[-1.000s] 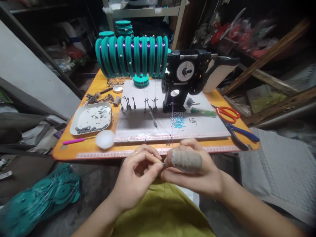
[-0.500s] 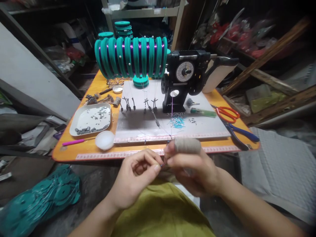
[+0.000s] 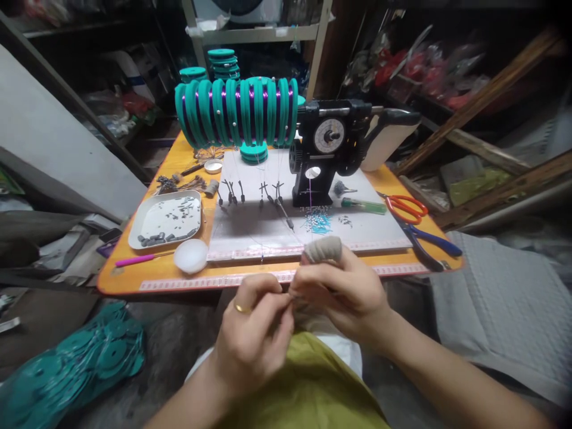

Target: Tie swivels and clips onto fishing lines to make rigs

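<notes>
A thin purple line hangs slack-free and almost vertical in front of the post of the black machine with a round white dial, fading to a faint strand lower down. It lies beyond the right hand, running toward that hand's finger, which wears a grey fabric wrap; the wrap covers its lower end. Both hands are closed in a pinch, fingertips meeting in front of the table; what the right hand and the left hand, with its gold ring, grip is too small and covered to make out. The wrapped finger also blocks part of the front edge of the flat white board. On the board lies a pile of turquoise strands, just beyond the wrap. A row of teal spools with purple windings juts left from the machine. Left of the board stand a shallow white tray and a round white bowl; orange-handled scissors and blue-handled pliers lie right.
</notes>
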A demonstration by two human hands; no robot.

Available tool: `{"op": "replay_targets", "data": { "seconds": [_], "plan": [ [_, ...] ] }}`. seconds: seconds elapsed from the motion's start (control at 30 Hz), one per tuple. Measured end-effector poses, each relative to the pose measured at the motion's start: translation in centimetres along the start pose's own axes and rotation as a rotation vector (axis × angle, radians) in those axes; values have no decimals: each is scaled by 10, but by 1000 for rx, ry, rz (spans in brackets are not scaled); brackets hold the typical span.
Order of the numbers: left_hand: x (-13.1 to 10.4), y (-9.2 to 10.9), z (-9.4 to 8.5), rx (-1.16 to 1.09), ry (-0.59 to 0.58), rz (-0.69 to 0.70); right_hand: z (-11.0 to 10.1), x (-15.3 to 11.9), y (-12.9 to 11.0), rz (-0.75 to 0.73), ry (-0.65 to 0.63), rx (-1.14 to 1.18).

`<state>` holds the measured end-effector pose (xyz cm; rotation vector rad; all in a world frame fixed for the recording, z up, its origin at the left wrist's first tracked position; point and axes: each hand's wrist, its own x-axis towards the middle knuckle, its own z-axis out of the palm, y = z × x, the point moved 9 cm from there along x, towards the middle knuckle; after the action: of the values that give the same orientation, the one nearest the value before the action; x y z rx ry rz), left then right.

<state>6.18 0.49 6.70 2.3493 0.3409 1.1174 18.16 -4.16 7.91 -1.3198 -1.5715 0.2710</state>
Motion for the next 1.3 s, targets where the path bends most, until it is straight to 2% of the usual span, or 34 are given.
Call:
{"op": "replay_targets", "data": {
  "seconds": [0.07, 0.1, 0.13, 0.17, 0.2, 0.27, 0.3, 0.37, 0.43, 0.47, 0.5, 0.57, 0.63, 0.7, 0.77, 0.83, 0.93, 1.0, 1.03, 1.07, 1.1, 1.2, 1.27, 1.3],
  "plan": [
    [-5, 22, 3, 140, 32, 252, 0, 5, 3, 23, 40, -61],
    [-7, 28, 6, 143, 15, 317, 1, 7, 5, 30, 41, -90],
    [-6, 28, 9, 100, -22, 320, 1, 9, 6, 24, 35, -108],
    [-3, 22, 11, 17, -67, 249, 1, 9, 6, 7, 36, -116],
    [0, 11, 12, -99, -110, 112, -1, 8, 4, -20, 48, -115],
    [0, -19, 17, -390, -181, -270, -6, 5, -3, -118, 61, -79],
    [-5, -31, 22, -550, -204, -449, -4, 3, -9, -186, 25, -46],
    [-14, -43, 31, -854, -211, -704, 7, -2, -13, -232, -143, 26],
    [-21, -46, 39, -1085, -183, -858, 21, -5, -4, -121, -308, 65],
    [-23, -46, 42, -1160, -166, -913, 25, -6, 3, -37, -351, 61],
    [-24, -47, 45, -1207, -152, -955, 27, -7, 10, 32, -364, 53],
    [-25, -46, 49, -1240, -149, -976, 25, -10, 15, 67, -347, 49],
    [-21, -45, 47, -1162, -170, -899, 20, -12, 14, 56, -302, 66],
    [-15, -44, 36, -898, -169, -725, 15, -13, 12, 49, -259, 93],
    [-6, -35, 17, -514, -113, -452, 9, -12, 8, 26, -190, 97],
    [-2, -15, 3, -175, -22, -159, 3, -7, 2, -12, -98, 80],
    [-5, 13, 2, 116, 44, 167, -2, 2, 1, -17, 27, 15],
    [-6, 25, 7, 196, 28, 319, 1, 8, 5, 3, 41, -39],
    [-6, 28, 9, 188, 5, 351, 2, 8, 7, 9, 41, -60],
    [-4, 26, 10, 139, -27, 329, 2, 8, 9, 15, 41, -73],
    [0, 19, 10, 49, -61, 243, 1, 6, 11, 16, 49, -71],
    [1, -22, 17, -378, -156, -278, -1, -6, 10, -40, 27, 22],
    [-10, -40, 30, -712, -186, -595, 6, -15, 11, -36, -91, 108],
    [-16, -44, 37, -867, -187, -710, 11, -19, 15, 6, -159, 139]
  ]
}}
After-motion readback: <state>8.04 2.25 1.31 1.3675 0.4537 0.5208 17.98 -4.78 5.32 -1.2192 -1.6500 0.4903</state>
